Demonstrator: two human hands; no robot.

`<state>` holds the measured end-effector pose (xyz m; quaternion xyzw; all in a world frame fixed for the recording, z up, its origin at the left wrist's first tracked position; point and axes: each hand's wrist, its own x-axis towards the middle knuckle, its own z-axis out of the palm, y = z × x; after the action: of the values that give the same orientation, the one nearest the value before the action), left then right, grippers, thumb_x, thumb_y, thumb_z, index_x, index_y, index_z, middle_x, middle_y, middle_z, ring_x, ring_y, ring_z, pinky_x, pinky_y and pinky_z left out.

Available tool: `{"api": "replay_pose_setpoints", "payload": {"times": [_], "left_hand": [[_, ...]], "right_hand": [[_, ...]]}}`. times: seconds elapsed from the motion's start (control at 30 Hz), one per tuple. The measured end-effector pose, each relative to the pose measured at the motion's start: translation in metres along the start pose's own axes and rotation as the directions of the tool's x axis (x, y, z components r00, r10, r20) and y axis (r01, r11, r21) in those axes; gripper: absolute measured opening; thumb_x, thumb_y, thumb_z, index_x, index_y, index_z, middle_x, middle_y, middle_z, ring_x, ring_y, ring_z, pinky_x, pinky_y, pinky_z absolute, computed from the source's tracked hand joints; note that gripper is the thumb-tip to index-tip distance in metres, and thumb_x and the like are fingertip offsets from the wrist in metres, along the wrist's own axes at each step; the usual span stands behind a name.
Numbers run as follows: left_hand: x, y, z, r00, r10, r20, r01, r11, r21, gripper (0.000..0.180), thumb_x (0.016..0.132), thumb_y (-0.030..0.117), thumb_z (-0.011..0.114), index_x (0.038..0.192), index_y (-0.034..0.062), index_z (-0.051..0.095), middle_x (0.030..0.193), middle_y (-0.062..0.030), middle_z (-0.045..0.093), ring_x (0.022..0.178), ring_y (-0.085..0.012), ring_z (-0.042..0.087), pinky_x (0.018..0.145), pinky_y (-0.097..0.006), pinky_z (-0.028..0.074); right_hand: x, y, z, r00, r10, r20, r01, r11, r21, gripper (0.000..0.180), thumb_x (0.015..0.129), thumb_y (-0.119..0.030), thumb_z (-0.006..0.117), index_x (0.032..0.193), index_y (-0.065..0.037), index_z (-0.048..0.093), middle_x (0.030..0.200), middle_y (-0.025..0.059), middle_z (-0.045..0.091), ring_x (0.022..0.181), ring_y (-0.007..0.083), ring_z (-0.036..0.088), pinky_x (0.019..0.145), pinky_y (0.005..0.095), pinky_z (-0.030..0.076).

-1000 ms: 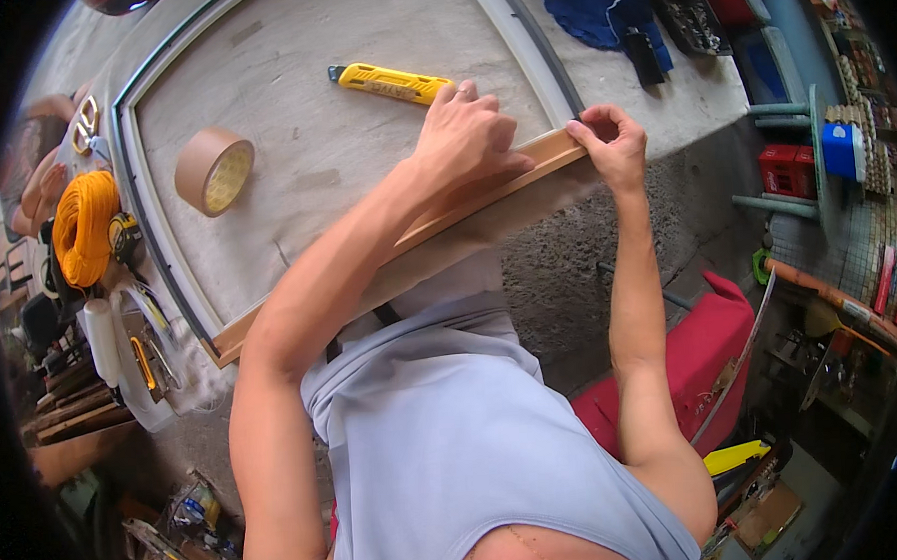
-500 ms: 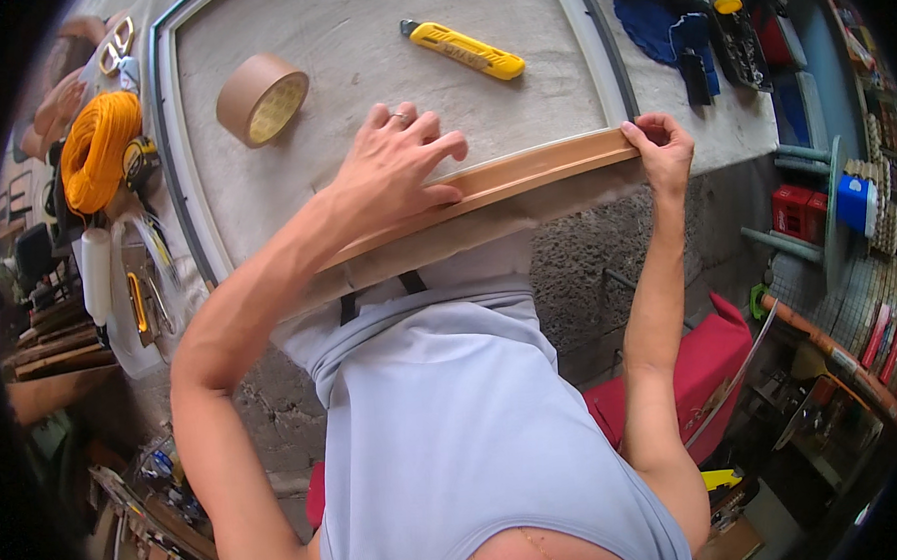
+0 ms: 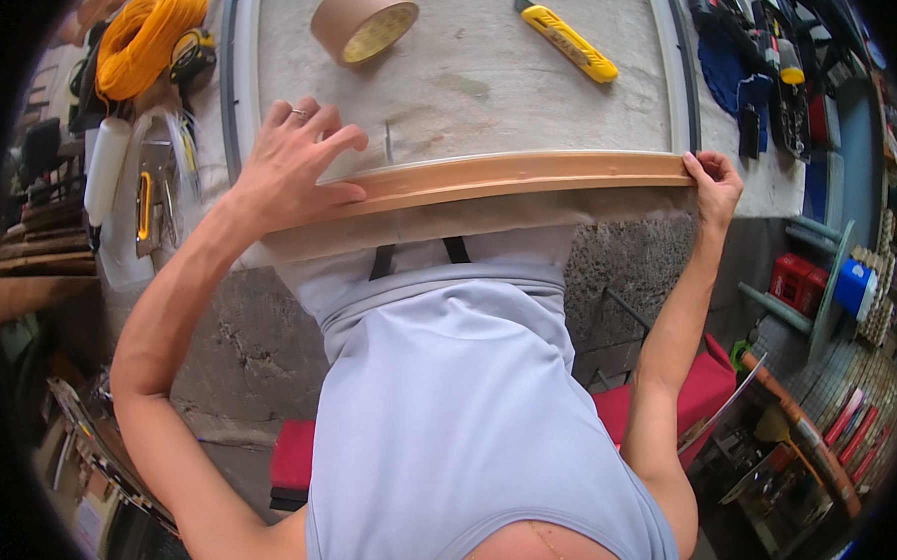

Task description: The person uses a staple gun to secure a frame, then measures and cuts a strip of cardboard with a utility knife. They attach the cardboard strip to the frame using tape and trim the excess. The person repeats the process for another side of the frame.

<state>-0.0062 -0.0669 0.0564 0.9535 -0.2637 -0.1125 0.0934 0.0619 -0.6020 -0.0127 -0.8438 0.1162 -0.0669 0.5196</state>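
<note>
The person stands at the near edge of the board (image 3: pixel 480 88), holding a long wooden strip (image 3: pixel 524 172) flat along that edge. The left hand (image 3: pixel 294 172) lies spread on the strip's left end, fingers splayed onto the board and the thumb pressing the wood down; it is open, pinning rather than gripping. The right hand (image 3: pixel 715 183) pinches the strip's right end at the board's corner, fingers curled around the tip. My reading is that the strip is being lined up and seated against the board's front edge, and the next move seems to call for steady downward pressure from both hands, so that the far end does not swing off the corner. The strip spans almost the whole front, so there is little room to slide it sideways: its right end is already at the corner, with only the drop to the floor beyond. Behind the strip the board is mostly bare, which gives room to push it forward. A tape roll (image 3: pixel 362 19) and a yellow knife (image 3: pixel 568 40) lie at the far side, well apart from the hands. To the left, clutter crowds the board's rim: an orange cord coil (image 3: pixel 143 38) and small tools, near the left wrist.
</note>
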Motion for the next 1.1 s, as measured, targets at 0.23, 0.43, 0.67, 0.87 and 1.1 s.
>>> {"api": "replay_pose_setpoints", "payload": {"times": [0.23, 0.43, 0.67, 0.87, 1.1], "left_hand": [[-0.036, -0.032, -0.008, 0.996, -0.083, 0.028, 0.079, 0.987, 0.139, 0.056, 0.057, 0.043, 0.085, 0.102, 0.0216, 0.059, 0.098, -0.0008, 0.052, 0.102, -0.0208, 0.046, 0.091, -0.036, 0.032], [-0.046, -0.039, -0.003, 0.987, -0.162, -0.009, 0.162, 0.987, -0.006, 0.044, 0.062, 0.048, 0.082, 0.09, 0.0182, 0.067, 0.092, -0.0017, 0.057, 0.098, -0.0217, 0.049, 0.089, -0.037, 0.034], [0.02, 0.006, 0.046, 0.972, -0.122, -0.2, 0.062, 0.956, -0.285, 0.048, 0.066, 0.061, 0.075, 0.078, 0.0148, 0.069, 0.078, -0.001, 0.064, 0.089, -0.0244, 0.056, 0.084, -0.036, 0.039], [0.009, 0.004, 0.038, 0.969, -0.158, -0.189, 0.109, 0.964, -0.244, 0.05, 0.062, 0.062, 0.075, 0.079, 0.0163, 0.068, 0.083, -0.0023, 0.063, 0.095, -0.0248, 0.054, 0.087, -0.037, 0.038], [-0.04, -0.029, 0.013, 0.954, -0.255, -0.157, 0.233, 0.961, -0.147, 0.049, 0.059, 0.045, 0.083, 0.097, 0.0193, 0.067, 0.096, -0.0026, 0.058, 0.104, -0.0242, 0.049, 0.092, -0.038, 0.036]], "right_hand": [[0.005, 0.008, -0.011, 0.998, 0.057, 0.011, -0.057, 0.997, -0.055, 0.019, 0.075, -0.008, 0.081, 0.087, -0.003, 0.067, 0.082, 0.0031, 0.066, 0.077, 0.0114, 0.062, 0.07, 0.0256, 0.049], [0.0, -0.055, 0.027, 0.905, -0.425, 0.031, 0.332, 0.657, -0.676, 0.033, 0.072, -0.02, 0.082, 0.099, -0.007, 0.071, 0.107, 0.0148, 0.064, 0.107, 0.03, 0.058, 0.094, 0.0406, 0.045], [0.009, -0.124, 0.165, 0.766, -0.497, 0.409, 0.643, 0.597, -0.48, 0.048, 0.076, -0.028, 0.079, 0.116, -0.006, 0.064, 0.116, 0.0176, 0.06, 0.11, 0.0334, 0.057, 0.094, 0.0422, 0.045], [0.023, -0.117, 0.187, 0.755, -0.342, 0.56, 0.639, 0.576, -0.509, 0.045, 0.086, -0.02, 0.066, 0.128, -0.01, 0.055, 0.115, 0.0194, 0.058, 0.107, 0.0351, 0.057, 0.089, 0.0388, 0.048], [0.015, -0.143, 0.17, 0.881, -0.207, 0.425, 0.305, 0.936, -0.176, 0.038, 0.099, -0.016, 0.043, 0.135, -0.005, 0.047, 0.095, 0.0119, 0.065, 0.073, 0.015, 0.061, 0.062, 0.029, 0.052]]}}
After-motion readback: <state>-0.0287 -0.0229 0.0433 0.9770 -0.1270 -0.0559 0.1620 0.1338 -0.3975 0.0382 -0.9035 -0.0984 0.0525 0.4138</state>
